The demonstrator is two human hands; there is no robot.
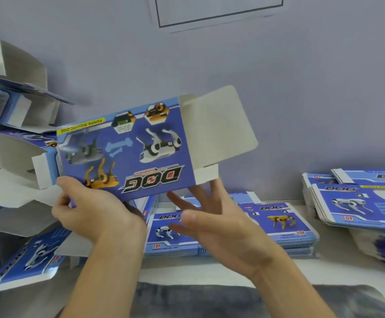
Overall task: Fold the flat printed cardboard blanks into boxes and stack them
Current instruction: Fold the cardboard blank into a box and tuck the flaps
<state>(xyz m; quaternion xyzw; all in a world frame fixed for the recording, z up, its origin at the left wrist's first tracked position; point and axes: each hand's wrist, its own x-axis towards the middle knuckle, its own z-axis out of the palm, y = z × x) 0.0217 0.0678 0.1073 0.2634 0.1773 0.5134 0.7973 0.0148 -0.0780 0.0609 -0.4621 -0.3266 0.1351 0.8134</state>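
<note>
Holding the blue printed cardboard box blank [127, 150] midair above the tabletop [324, 267], left hand [90, 210] pinches its lower left corner; right hand [214, 223], fingers spread, hovers beneath. Looks light, thin, crease-prone: grip edges near fold lines.

Packing workroom, printed blanks [230, 228] stacked, folded boxes [19, 157] piled, plain wall [301, 88]

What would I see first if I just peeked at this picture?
The big blue printed cardboard box with toy dogs held up in the middle: the left hand grips its lower left corner, and the open right hand touches its lower right edge. Stacks of flat blue blanks lie on the table below.
</note>
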